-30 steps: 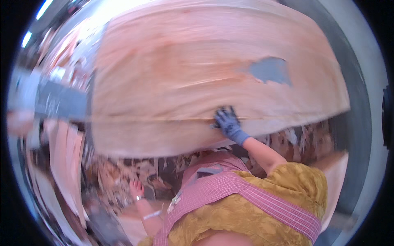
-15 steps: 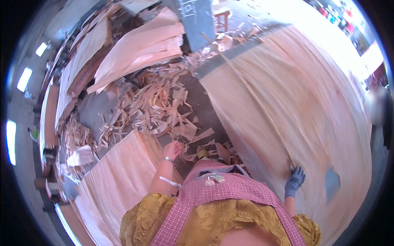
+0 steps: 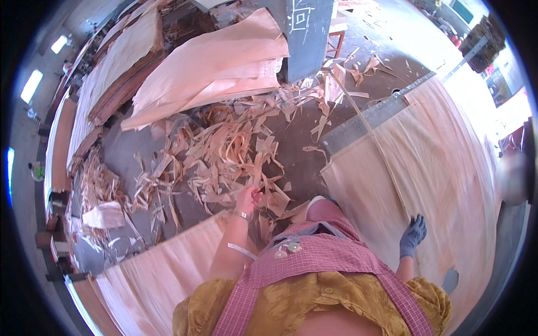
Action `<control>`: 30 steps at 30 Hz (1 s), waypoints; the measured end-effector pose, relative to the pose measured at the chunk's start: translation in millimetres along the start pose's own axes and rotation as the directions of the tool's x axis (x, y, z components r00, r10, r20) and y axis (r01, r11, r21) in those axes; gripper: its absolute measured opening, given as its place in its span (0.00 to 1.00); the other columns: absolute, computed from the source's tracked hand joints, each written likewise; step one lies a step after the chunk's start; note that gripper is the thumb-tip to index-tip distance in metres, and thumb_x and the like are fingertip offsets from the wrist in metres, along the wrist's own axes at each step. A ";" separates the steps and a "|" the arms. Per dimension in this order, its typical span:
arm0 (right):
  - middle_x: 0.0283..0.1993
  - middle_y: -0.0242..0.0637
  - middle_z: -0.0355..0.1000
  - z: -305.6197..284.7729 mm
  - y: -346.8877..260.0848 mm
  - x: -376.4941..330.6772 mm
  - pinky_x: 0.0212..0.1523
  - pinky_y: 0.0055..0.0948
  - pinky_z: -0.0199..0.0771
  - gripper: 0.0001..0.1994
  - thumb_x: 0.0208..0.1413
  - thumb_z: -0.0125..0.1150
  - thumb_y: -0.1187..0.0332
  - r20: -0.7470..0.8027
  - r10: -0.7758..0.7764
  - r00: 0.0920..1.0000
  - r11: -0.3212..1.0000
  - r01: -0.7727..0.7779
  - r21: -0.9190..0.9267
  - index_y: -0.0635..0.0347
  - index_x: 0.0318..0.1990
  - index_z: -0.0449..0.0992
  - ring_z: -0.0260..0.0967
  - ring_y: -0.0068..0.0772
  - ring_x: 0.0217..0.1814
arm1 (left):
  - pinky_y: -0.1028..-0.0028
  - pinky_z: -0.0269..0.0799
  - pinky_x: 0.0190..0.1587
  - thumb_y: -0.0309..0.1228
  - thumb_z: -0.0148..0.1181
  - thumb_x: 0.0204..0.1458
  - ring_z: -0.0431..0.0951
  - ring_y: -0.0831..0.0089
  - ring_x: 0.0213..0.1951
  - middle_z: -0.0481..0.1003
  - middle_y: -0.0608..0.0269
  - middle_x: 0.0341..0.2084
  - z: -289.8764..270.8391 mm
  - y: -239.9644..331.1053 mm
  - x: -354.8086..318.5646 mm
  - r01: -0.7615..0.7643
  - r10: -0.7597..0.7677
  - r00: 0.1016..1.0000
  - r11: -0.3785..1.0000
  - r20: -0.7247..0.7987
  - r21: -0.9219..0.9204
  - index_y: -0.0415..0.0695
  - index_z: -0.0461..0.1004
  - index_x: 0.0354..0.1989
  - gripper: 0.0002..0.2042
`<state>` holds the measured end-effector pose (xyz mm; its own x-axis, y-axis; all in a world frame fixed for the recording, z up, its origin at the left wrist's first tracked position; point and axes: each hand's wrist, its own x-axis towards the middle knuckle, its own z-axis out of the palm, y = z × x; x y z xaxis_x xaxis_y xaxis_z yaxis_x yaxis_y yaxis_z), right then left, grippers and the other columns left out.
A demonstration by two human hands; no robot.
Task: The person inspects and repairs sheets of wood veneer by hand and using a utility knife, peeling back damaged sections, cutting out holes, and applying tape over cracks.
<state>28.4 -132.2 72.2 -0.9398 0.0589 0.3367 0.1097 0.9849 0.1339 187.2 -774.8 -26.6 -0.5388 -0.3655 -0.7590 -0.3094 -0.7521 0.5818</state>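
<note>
My right hand [image 3: 413,234], in a grey glove, is closed around the near end of a long thin wooden stick [image 3: 374,137]. The stick reaches away over a broad, pale wood veneer sheet [image 3: 437,151] and past its far edge. A hole [image 3: 450,280] shows in the veneer close to my right forearm. My left hand [image 3: 248,197] is bare, with a band at the wrist. Its fingers are curled in, and nothing sticks out of them. It hangs above veneer scraps, beyond a stack of veneer sheets [image 3: 162,271] at my left.
Torn veneer scraps [image 3: 224,151] cover much of the floor ahead. Behind them large loose sheets [image 3: 213,67] lie in a pile beside a blue-grey post [image 3: 305,42]. Taller veneer stacks [image 3: 120,61] line the left. A grey metal edge [image 3: 358,129] borders the right-hand veneer.
The view has shifted, showing more floor and grey edge beyond the right-hand veneer. My right hand stays on the stick. My left hand has moved slightly, its fingers still curled.
</note>
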 end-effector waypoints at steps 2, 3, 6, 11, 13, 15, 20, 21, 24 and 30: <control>0.56 0.47 0.71 15.2 -56.8 45.8 0.56 0.45 0.68 0.16 0.65 0.52 0.62 -0.088 -0.021 0.996 0.989 0.034 0.144 0.58 0.56 0.72 0.67 0.50 0.60 | 0.67 0.75 0.37 0.37 0.56 0.60 0.80 0.70 0.34 0.79 0.66 0.33 2.8 30.9 44.0 0.021 -0.020 0.999 0.999 0.026 -0.040 0.48 0.75 0.43 0.09; 0.56 0.47 0.71 17.3 -91.3 69.9 0.56 0.45 0.68 0.16 0.65 0.52 0.63 -0.094 -0.038 0.995 0.971 0.059 0.231 0.57 0.56 0.72 0.67 0.50 0.60 | 0.67 0.75 0.39 0.37 0.55 0.61 0.80 0.69 0.34 0.79 0.66 0.32 6.4 50.6 55.9 0.012 -0.012 1.000 0.999 -0.007 -0.038 0.47 0.75 0.42 0.08; 0.55 0.48 0.71 12.9 -223.9 146.0 0.57 0.44 0.68 0.15 0.65 0.51 0.66 -0.111 -0.102 0.989 0.871 0.143 0.470 0.56 0.56 0.71 0.67 0.51 0.60 | 0.68 0.75 0.39 0.36 0.55 0.61 0.81 0.68 0.34 0.79 0.65 0.32 -1.1 104.6 110.7 -0.042 0.045 0.999 0.991 0.018 -0.126 0.47 0.75 0.42 0.08; 0.53 0.44 0.72 24.9 -436.2 246.0 0.56 0.42 0.70 0.14 0.60 0.55 0.69 -0.127 -0.257 0.958 0.648 0.268 0.713 0.55 0.54 0.74 0.70 0.50 0.55 | 0.69 0.75 0.31 0.39 0.56 0.59 0.80 0.69 0.32 0.78 0.64 0.28 -10.9 200.4 211.1 0.014 -0.024 0.991 0.997 -0.135 -0.070 0.44 0.74 0.34 0.11; 0.52 0.44 0.73 2.9 -532.9 272.9 0.54 0.40 0.72 0.14 0.57 0.58 0.71 -0.127 -0.375 0.918 0.566 0.335 0.753 0.54 0.52 0.75 0.71 0.49 0.54 | 0.71 0.72 0.27 0.38 0.59 0.58 0.79 0.71 0.29 0.77 0.65 0.27 1.1 255.3 232.3 0.033 -0.032 0.977 0.999 -0.209 0.003 0.46 0.73 0.34 0.09; 0.51 0.44 0.73 -0.6 -607.2 290.7 0.53 0.40 0.73 0.16 0.54 0.59 0.74 -0.120 -0.489 0.864 0.499 0.390 0.774 0.54 0.51 0.76 0.71 0.49 0.54 | 0.73 0.69 0.23 0.41 0.61 0.55 0.78 0.73 0.27 0.76 0.66 0.28 5.3 303.5 268.2 -0.032 0.054 0.974 0.994 -0.220 0.102 0.47 0.73 0.33 0.11; 0.52 0.40 0.72 10.2 -721.6 315.3 0.50 0.39 0.75 0.19 0.50 0.65 0.67 -0.081 -0.695 0.714 0.403 0.480 0.779 0.50 0.52 0.74 0.71 0.46 0.52 | 0.65 0.73 0.36 0.48 0.63 0.52 0.79 0.66 0.35 0.76 0.57 0.32 54.5 429.5 388.5 -0.251 0.445 0.891 0.640 -0.084 0.726 0.44 0.73 0.42 0.19; 0.52 0.40 0.72 12.2 -736.1 318.6 0.50 0.40 0.75 0.19 0.51 0.65 0.67 -0.050 -0.712 0.701 0.412 0.474 0.778 0.51 0.52 0.74 0.71 0.46 0.52 | 0.63 0.74 0.39 0.48 0.64 0.51 0.79 0.64 0.38 0.76 0.55 0.34 74.5 458.5 413.8 -0.266 0.553 0.833 0.438 -0.024 0.858 0.44 0.73 0.43 0.21; 0.52 0.40 0.72 19.0 -769.2 333.1 0.49 0.40 0.75 0.19 0.51 0.65 0.66 0.076 -0.724 0.686 0.475 0.416 0.775 0.52 0.52 0.74 0.71 0.46 0.52 | 0.55 0.65 0.56 0.47 0.65 0.49 0.72 0.58 0.52 0.73 0.51 0.46 129.1 550.4 487.7 -0.186 0.592 0.794 0.023 0.136 0.982 0.44 0.73 0.47 0.23; 0.51 0.40 0.72 38.1 -812.9 330.7 0.48 0.40 0.75 0.19 0.51 0.64 0.67 0.407 -0.538 0.738 0.741 0.185 0.645 0.51 0.52 0.74 0.72 0.47 0.52 | 0.54 0.60 0.58 0.40 0.67 0.49 0.65 0.58 0.59 0.69 0.57 0.53 218.4 666.3 649.6 -0.212 0.643 0.633 -0.392 0.432 0.895 0.45 0.72 0.47 0.19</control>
<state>-383.9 -907.1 39.2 -0.8845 -0.4202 -0.2028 -0.3012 0.8461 -0.4398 -540.0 -1393.6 -68.2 -0.8782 -0.4778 0.0201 -0.4654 0.8635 0.1944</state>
